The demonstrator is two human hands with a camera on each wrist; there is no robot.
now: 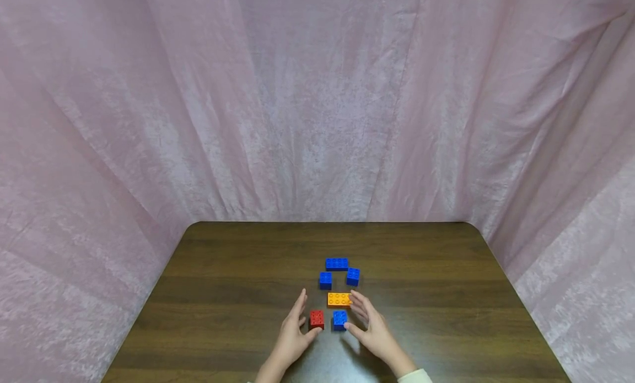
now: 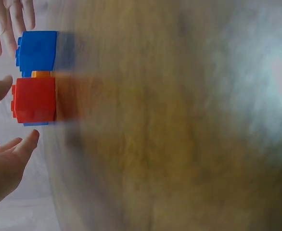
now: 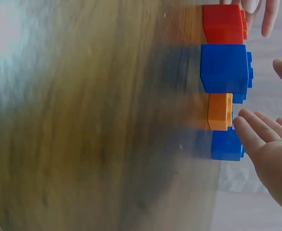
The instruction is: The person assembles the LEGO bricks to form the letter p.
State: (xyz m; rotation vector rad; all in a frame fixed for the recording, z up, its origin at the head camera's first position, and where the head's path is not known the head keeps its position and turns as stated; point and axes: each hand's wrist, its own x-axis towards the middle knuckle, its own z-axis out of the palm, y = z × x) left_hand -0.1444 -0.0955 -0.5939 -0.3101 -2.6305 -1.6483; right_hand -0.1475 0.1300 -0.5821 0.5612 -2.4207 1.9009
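Note:
A red toy brick sits on the table, with my left hand spread around its left side, thumb near its front corner. In the left wrist view the thumb and fingers stand apart from the red brick. Just right of it lies a small blue brick. My right hand is beside that blue brick, thumb at its right edge and fingers extended forward. A flat orange brick lies behind the pair, its right end close to the right fingertips. Both hands hold nothing.
Farther back are two small blue bricks, one to the left and one to the right, and a longer blue brick behind them. The brown wooden table ends at a pink curtain.

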